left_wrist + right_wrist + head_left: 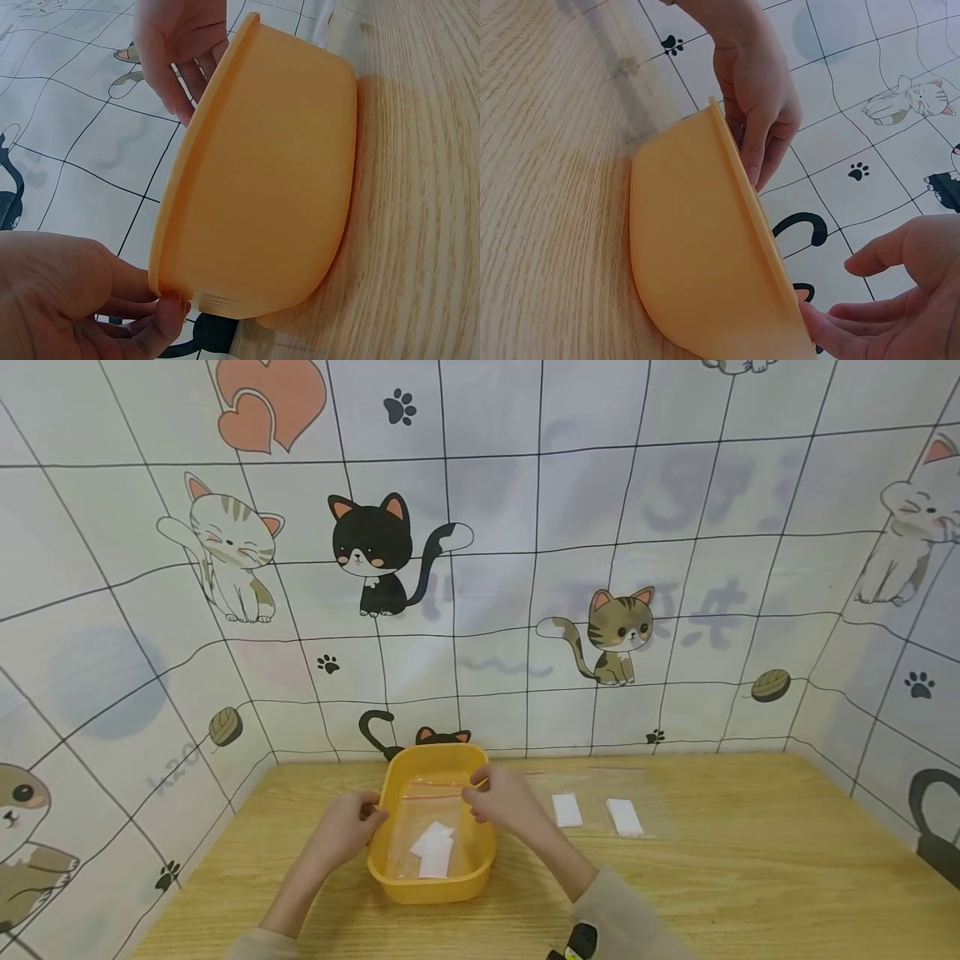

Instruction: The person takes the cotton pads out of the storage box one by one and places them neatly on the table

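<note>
A yellow plastic basin (433, 891) stands on the wooden table. Inside it lie clear zip bags (408, 827) with white rectangular pieces (435, 853). My left hand (348, 827) pinches the basin's left rim, thumb and fingers on either side of it, as the left wrist view (82, 300) shows. At the opposite rim is my right hand (506, 797). Its fingertips touch the edge while the thumb stands apart, with a gap visible in the right wrist view (900, 292).
Right of the basin, two clear zip bags lie flat on the table (712, 877), holding a white piece (567, 810) and another white piece (624, 817). Behind the table hangs a cat-patterned sheet (495, 585), close to the basin's far end.
</note>
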Motion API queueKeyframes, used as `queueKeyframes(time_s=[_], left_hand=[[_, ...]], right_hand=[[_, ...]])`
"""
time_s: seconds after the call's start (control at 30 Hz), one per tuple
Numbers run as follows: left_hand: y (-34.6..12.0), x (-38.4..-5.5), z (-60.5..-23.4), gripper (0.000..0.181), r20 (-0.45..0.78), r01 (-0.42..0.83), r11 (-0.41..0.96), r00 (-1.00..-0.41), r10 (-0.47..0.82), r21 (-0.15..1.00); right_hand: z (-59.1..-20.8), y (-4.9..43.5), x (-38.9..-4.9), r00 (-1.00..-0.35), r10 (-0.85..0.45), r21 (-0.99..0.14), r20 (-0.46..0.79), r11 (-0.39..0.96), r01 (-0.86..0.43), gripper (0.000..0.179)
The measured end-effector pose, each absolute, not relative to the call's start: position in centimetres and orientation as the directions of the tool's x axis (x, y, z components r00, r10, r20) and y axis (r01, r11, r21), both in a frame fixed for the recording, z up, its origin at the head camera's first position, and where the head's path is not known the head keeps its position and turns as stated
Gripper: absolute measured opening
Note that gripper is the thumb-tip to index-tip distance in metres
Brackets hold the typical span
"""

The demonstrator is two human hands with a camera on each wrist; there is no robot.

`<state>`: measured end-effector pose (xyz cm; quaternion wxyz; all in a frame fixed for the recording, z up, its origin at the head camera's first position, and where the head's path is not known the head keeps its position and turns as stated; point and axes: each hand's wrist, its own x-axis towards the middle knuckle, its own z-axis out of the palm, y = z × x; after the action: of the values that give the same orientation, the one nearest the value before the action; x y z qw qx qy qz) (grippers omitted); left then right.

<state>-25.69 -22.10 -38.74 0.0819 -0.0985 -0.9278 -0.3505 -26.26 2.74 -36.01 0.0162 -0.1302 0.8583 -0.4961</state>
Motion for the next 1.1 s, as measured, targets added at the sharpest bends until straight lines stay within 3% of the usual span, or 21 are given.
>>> queueKeyframes(time_s=[0.57, 0.67, 0.77, 0.83, 1.03, 1.1], left_hand=[[-22.4, -25.6, -39.0, 0.005, 0.228, 0.255, 0.718, -0.964, 0.136, 0.648], [-22.4, -25.6, -39.0, 0.005, 0.229, 0.255, 0.721, -0.964, 0.137, 0.644], [-22.4, -25.6, -39.0, 0.005, 0.228, 0.255, 0.727, -0.964, 0.138, 0.638], [-22.4, -25.7, -39.0, 0.005, 0.23, 0.256, 0.729, -0.963, 0.138, 0.635], [-22.3, -25.8, -39.0, 0.004, 0.236, 0.256, 0.724, -0.963, 0.132, 0.64], [-22.3, -25.8, -39.0, 0.003, 0.236, 0.256, 0.721, -0.963, 0.132, 0.643]], right_hand=[[-37.6, 0.1, -26.4, -0.951, -0.278, -0.792, 0.136, 0.546, -0.273, 0.036], [-37.9, -0.4, -26.4, -0.953, -0.272, -0.772, 0.131, 0.575, -0.27, 0.015], [-38.1, -0.8, -26.5, -0.95, -0.28, -0.756, 0.138, 0.59, -0.284, 0.026], [-38.4, -1.1, -26.5, -0.952, -0.28, -0.745, 0.126, 0.607, -0.277, 0.031], [-38.9, -1.8, -26.5, -0.969, -0.244, -0.743, 0.038, 0.642, -0.191, 0.018], [-38.9, -2.0, -26.6, -0.972, -0.236, -0.74, 0.023, 0.649, -0.175, 0.022]])
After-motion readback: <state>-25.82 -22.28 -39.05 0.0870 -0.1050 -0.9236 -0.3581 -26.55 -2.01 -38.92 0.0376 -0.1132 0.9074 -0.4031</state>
